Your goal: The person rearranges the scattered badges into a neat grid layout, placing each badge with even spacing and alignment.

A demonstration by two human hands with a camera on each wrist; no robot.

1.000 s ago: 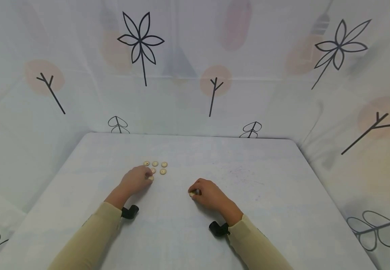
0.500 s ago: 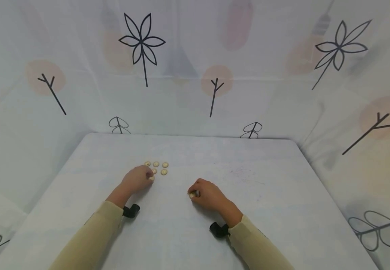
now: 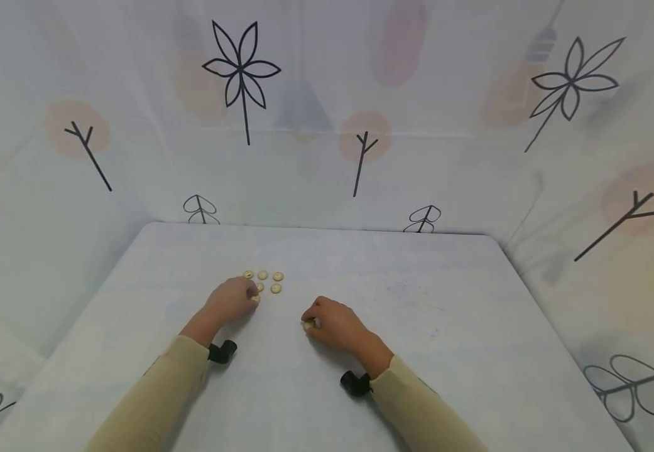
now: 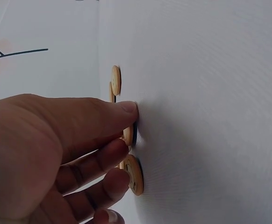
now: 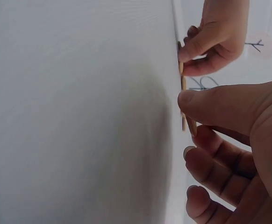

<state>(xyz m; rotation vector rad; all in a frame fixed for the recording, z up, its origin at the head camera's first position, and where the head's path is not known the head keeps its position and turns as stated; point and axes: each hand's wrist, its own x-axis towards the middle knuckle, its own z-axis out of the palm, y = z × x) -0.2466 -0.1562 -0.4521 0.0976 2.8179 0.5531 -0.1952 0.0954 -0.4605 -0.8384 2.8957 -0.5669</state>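
Note:
My left hand rests at the left of the white table, its thumb and fingers pinching a small round wooden disc. In the left wrist view, that disc lies flat on the table and is partly hidden. Right beside the fingers is another disc. Several more discs, such as this one, form short rows just beyond. Nearer the middle, my right hand pinches a tilted wooden disc. The right wrist view shows this disc edge-on, between thumb and fingers.
The white tabletop has faint pink and purple marks right of centre. A pale cloth with plant drawings hangs around its back and sides. A black camera is strapped to each wrist.
My right hand has moved a little to the left with its disc, toward the rows. The left hand has stayed at its disc.

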